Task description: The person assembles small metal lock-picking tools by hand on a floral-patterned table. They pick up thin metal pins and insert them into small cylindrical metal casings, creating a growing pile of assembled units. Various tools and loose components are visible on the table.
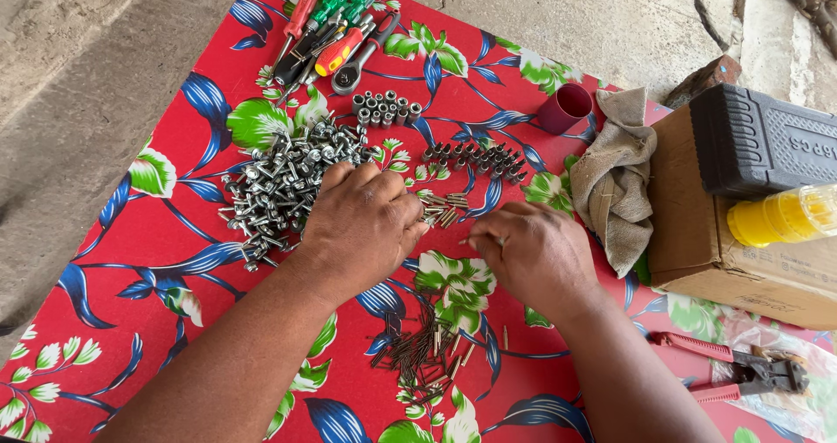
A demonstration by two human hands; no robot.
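2 bare hands work over a counter covered by a red floral cloth point(174, 242). The left hand point(362, 225) lies palm down, fingers curled together, touching the edge of a large heap of silver bolts point(283, 186); the bolts are too many and too tangled to count. The right hand point(536, 255) rests palm down with its fingers pinching 1 thin brass-coloured pin point(471, 240) at the fingertips. A small cluster of similar pins point(445, 207) lies between the 2 hands, and a bigger scatter of dark thin nails point(427, 351) lies below them; neither can be counted exactly. Beyond the hands stand 2 groups of small metal sockets point(386, 107), and about 6 screwdrivers with red and green handles point(327, 24). To the right sit 1 maroon cup point(567, 107), 1 beige rag point(615, 177), 1 cardboard box point(697, 234) and 1 red-handled cutter point(732, 373).
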